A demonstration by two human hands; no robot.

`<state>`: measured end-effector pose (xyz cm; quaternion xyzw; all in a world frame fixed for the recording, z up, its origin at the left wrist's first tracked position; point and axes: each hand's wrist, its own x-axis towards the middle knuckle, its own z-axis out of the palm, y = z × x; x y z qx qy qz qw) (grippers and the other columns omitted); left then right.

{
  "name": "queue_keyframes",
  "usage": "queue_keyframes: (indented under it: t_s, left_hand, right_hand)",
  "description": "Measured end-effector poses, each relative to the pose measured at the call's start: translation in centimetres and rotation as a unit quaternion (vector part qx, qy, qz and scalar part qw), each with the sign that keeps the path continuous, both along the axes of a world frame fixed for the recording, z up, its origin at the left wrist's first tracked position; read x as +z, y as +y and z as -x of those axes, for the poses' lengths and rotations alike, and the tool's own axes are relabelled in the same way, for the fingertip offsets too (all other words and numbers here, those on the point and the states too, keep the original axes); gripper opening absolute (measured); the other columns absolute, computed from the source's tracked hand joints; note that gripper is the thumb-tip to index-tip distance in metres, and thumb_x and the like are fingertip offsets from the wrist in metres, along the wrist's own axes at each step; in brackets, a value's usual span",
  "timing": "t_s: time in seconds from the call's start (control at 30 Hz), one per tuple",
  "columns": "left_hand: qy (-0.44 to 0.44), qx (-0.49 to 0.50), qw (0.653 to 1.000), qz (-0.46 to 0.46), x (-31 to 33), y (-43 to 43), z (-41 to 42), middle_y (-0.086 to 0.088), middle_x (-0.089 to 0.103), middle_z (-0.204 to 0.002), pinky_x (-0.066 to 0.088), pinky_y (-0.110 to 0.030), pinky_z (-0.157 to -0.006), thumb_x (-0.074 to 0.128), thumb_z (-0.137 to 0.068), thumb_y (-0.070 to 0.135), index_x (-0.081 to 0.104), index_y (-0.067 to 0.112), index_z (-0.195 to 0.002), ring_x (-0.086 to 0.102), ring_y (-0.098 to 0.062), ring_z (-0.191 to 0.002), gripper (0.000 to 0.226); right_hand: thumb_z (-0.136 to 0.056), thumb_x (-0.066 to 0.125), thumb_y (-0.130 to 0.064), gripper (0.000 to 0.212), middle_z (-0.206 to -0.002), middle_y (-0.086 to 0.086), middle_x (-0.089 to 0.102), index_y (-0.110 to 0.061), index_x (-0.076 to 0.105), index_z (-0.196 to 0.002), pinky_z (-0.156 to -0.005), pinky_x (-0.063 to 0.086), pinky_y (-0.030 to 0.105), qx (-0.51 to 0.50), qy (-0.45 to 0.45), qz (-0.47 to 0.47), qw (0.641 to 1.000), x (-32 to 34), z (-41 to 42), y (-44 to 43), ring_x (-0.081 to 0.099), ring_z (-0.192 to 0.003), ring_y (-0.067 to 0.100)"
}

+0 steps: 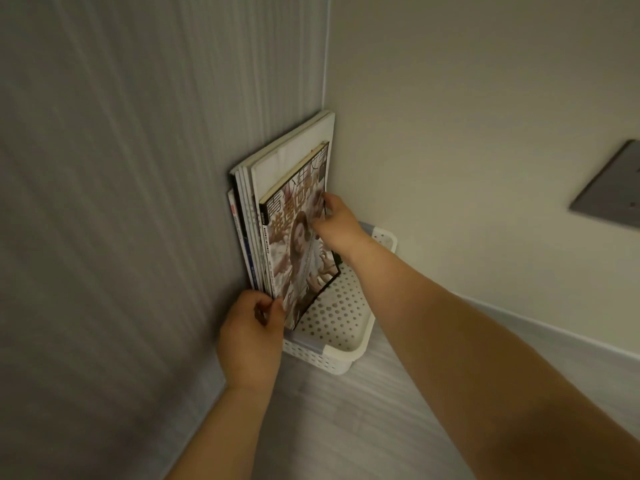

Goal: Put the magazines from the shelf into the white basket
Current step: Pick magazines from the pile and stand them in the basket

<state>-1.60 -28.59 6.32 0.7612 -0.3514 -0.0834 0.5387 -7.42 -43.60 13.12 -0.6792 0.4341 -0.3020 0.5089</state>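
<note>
Nearest the camera, two bare forearms reach forward and down over a pale grey wood-grain floor (346,427). The left hand (251,336) is clenched on the near lower edge of a stack of magazines (287,161), with its fingers curled round the spines and its thumb lying on the front cover. Just to the right of this hand and partly beneath it sits the white basket (349,355), a perforated plastic tub on the floor whose near rim almost touches the knuckles. The magazines stand on edge inside the basket, along its left side, and tilt away from the left hand towards the corner of the room.

Beyond the left hand, the front magazine (298,251) shows a sepia cover with large characters and a black border. It leans slightly off the rest of the stack. The right hand (337,225) grasps its far right edge, fingers on the cover and thumb hooked over the edge. Below this hand the dotted basket bottom lies bare.

Past the right hand, taller white-covered issues rise behind the front one. To the left of both hands runs a ribbed grey wall panel (121,168), which the stack rests against. To the right of the right hand is a plain cream wall (467,116) with a pale skirting (554,336), and further right a grey plate (609,188) is fixed to it.
</note>
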Motion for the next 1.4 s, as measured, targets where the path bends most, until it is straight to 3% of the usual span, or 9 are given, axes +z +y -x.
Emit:
queue_keyframes:
  t_s: [0.33, 0.5, 0.6, 0.73, 0.9, 1.1, 1.2, 1.3, 1.4]
  left_hand:
    - [-0.018, -0.068, 0.997, -0.037, 0.8, 4.5, 5.2, 0.0, 0.053, -0.061, 0.034, -0.027, -0.057, 0.06, -0.08, 0.013, 0.05, 0.026, -0.07, 0.051, -0.025, -0.058, 0.019]
    - [0.012, -0.205, 0.977, -0.062, -0.3, 7.9, 13.6, 0.011, 0.054, -0.061, 0.043, -0.028, -0.057, 0.06, -0.076, 0.001, 0.048, 0.042, -0.06, 0.051, -0.011, -0.049, 0.045]
    - [-0.006, -0.304, 0.946, -0.116, -1.9, 10.3, 18.3, 0.007, 0.058, -0.056, 0.041, -0.018, -0.059, 0.063, -0.072, -0.002, 0.061, 0.027, -0.061, 0.054, 0.007, -0.061, 0.031]
    - [-0.056, -0.41, 0.892, -0.184, -3.1, 12.0, 24.6, -0.008, 0.069, -0.101, 0.039, -0.018, -0.072, 0.06, -0.077, 0.005, 0.069, 0.019, -0.095, 0.058, -0.006, -0.073, 0.024]
    - [-0.156, -0.517, 0.807, -0.238, -3.9, 13.3, 33.2, 0.0, 0.038, -0.142, 0.023, -0.013, -0.101, 0.05, -0.086, 0.025, 0.032, 0.021, -0.134, 0.037, -0.013, -0.129, 0.051]
    - [-0.221, -0.44, 0.805, -0.332, -6.0, 15.5, 40.1, -0.004, 0.01, -0.153, 0.01, -0.032, -0.115, 0.049, -0.082, 0.049, 0.005, 0.021, -0.14, 0.008, -0.021, -0.141, 0.078]
    - [-0.135, -0.422, 0.843, -0.304, -5.9, 16.1, 41.7, -0.012, 0.023, -0.149, 0.013, -0.034, -0.113, 0.063, -0.077, 0.036, 0.02, 0.019, -0.137, 0.016, -0.026, -0.139, 0.076]
    - [0.079, -0.389, 0.891, -0.221, -5.1, 15.3, 41.8, -0.02, 0.049, -0.13, 0.037, -0.044, -0.103, 0.07, -0.071, 0.005, 0.04, 0.008, -0.127, 0.044, -0.035, -0.121, 0.064]
    - [0.325, -0.354, 0.858, -0.182, -3.8, 15.0, 41.6, -0.021, 0.054, -0.12, 0.046, -0.046, -0.088, 0.055, -0.077, -0.011, 0.035, 0.002, -0.127, 0.055, -0.031, -0.102, 0.056]
  right_hand:
    - [-0.086, 0.04, 0.003, 0.045, -0.136, 0.013, 0.047, -0.007, 0.041, -0.131, -0.091, 0.033, 0.016, -0.031, 0.077, 0.071, 0.994, 1.1, 10.3, 6.3, 0.044, -0.124, 0.025]
    - [-0.085, 0.041, 0.007, 0.035, -0.122, 0.014, 0.058, -0.003, 0.054, -0.115, -0.092, 0.037, 0.021, -0.207, 0.058, 0.073, 0.974, -2.3, 23.2, 12.3, 0.052, -0.115, 0.027]
    - [-0.085, 0.043, 0.002, 0.034, -0.124, 0.009, 0.058, -0.01, 0.057, -0.114, -0.092, 0.036, 0.022, -0.306, 0.151, 0.053, 0.938, -5.6, 31.9, 16.8, 0.052, -0.116, 0.025]
    - [-0.087, 0.045, -0.007, 0.034, -0.13, 0.012, 0.053, -0.014, 0.055, -0.118, -0.101, 0.037, 0.033, -0.387, 0.265, 0.012, 0.883, -8.1, 42.5, 22.5, 0.046, -0.122, 0.025]
    - [-0.089, 0.044, -0.024, 0.042, -0.142, 0.006, 0.04, -0.017, 0.04, -0.131, -0.112, 0.021, 0.037, -0.419, 0.437, -0.021, 0.796, -10.1, 53.5, 29.3, 0.029, -0.134, 0.024]
    - [-0.094, 0.016, -0.044, 0.056, -0.156, 0.005, -0.003, -0.023, 0.0, -0.144, -0.115, -0.007, 0.037, -0.318, 0.506, -0.031, 0.801, -13.9, 56.9, 34.4, -0.007, -0.143, 0.022]
    - [-0.094, 0.016, -0.044, 0.056, -0.156, 0.007, -0.003, -0.023, 0.001, -0.143, -0.114, -0.011, 0.038, -0.318, 0.505, -0.012, 0.802, -14.2, 57.0, 34.4, -0.007, -0.143, 0.024]
    - [-0.094, 0.015, -0.043, 0.055, -0.156, 0.008, -0.001, -0.023, 0.003, -0.143, -0.115, -0.009, 0.04, -0.316, 0.504, -0.008, 0.804, -14.4, 57.1, 34.2, -0.006, -0.143, 0.026]
    - [-0.094, 0.015, -0.043, 0.054, -0.156, 0.008, -0.001, -0.024, 0.004, -0.143, -0.114, -0.01, 0.04, -0.315, 0.499, -0.004, 0.807, -14.7, 57.2, 34.1, -0.006, -0.143, 0.025]
